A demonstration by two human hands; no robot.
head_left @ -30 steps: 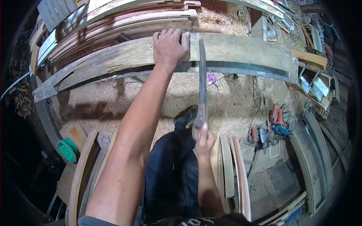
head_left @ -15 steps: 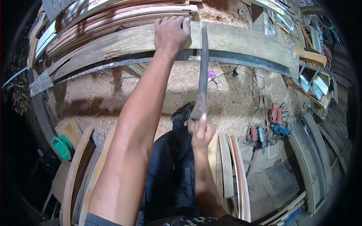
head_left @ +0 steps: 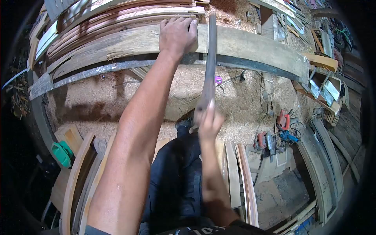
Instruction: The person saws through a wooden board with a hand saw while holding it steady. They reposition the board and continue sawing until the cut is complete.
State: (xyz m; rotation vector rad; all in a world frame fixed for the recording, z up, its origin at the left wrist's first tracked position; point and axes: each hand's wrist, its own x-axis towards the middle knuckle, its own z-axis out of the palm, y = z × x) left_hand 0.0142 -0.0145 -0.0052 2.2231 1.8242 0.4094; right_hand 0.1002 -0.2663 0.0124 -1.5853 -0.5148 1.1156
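A long, weathered wooden plank [head_left: 250,42] lies across the view on a dark, plastic-wrapped beam [head_left: 258,64]. My left hand [head_left: 177,37] presses on top of the plank, fingers curled over its far edge and thumb to the right. Just right of that hand, a handsaw [head_left: 210,58] crosses the plank, its blade pointing away from me and its tip beyond the far edge. My right hand [head_left: 210,120], blurred by motion, is closed round the saw's handle, which the fingers mostly hide.
Stacked boards [head_left: 156,15] lie behind the plank. A purple tape measure [head_left: 218,80] is on the sawdust-covered floor. Red and blue power tools [head_left: 288,135] with cords lie at right, a green container [head_left: 62,153] at left. Upright boards [head_left: 231,172] flank my legs.
My right hand and the saw have moved forward, away from me, so the blade tip reaches farther past the plank. My left hand keeps its place on the plank.
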